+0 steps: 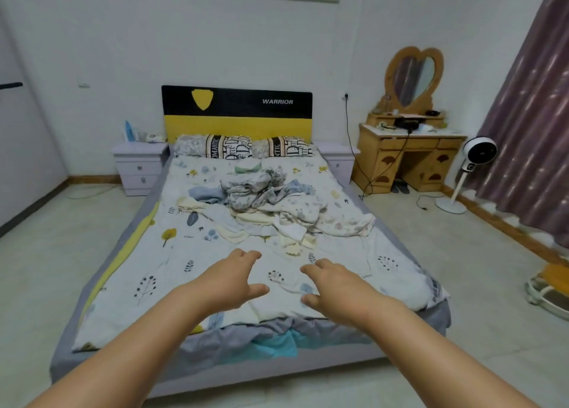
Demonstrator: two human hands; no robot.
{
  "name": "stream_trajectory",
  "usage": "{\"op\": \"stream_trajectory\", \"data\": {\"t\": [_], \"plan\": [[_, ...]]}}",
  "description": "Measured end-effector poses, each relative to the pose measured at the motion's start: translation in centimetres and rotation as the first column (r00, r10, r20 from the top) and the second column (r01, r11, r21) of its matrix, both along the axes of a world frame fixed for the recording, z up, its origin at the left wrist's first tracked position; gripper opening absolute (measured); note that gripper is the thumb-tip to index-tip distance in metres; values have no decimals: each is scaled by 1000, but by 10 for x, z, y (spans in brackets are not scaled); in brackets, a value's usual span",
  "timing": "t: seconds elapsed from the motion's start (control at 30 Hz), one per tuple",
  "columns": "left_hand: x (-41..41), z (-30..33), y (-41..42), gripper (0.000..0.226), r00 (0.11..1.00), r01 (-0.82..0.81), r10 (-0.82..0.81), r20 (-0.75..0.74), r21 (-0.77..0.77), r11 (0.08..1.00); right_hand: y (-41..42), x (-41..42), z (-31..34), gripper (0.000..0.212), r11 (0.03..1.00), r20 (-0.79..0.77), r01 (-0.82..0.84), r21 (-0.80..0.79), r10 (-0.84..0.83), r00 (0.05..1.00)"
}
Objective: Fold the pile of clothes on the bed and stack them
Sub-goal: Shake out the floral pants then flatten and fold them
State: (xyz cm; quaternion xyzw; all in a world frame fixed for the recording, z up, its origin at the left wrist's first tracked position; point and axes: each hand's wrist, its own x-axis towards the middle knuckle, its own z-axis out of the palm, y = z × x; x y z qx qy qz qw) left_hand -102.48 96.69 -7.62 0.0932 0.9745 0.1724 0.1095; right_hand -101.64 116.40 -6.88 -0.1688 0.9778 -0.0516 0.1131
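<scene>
The bed [123,272] fills the middle of the room, its printed cotton cover lying fairly flat, with a yellow-and-black headboard [237,115] at the far end and two lettered pillows [243,146] below it. The pile of clothes [268,204] sits in a loose, crumpled heap at the centre of the bed, toward the far half: soft thin fabrics, floral prints, pale blue and cream pieces tangled over one another, a few cream bits straggling toward the near side. Nothing looks folded yet. Both arms reach out over the near end, the left hand [229,281] and the right hand [332,287] side by side, each grip released, fingers loosely spread, holding nothing and well short of the heap. I would say the best start is to lift one garment off the top rather than tug from underneath, shake it out, and lay it flat on the bare near stretch of cover, which leaves room for a stack beside it.
</scene>
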Motion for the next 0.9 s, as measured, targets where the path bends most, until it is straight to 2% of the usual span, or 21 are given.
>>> {"op": "stream_trajectory", "data": {"t": [0.3,0.57,0.9], "plan": [[-116,-7,32,70,993,-120,120,14,9,993,35,-141,-4,56,992,10,-125,12,125,992],[-189,-19,31,65,976,-204,207,61,-59,977,39,-245,-6,47,980,19,-195,41,195,981],[-307,-36,-6,56,973,-211,214,87,-42,977,5,-356,-29,44,983,79,-171,61,166,983]]}}
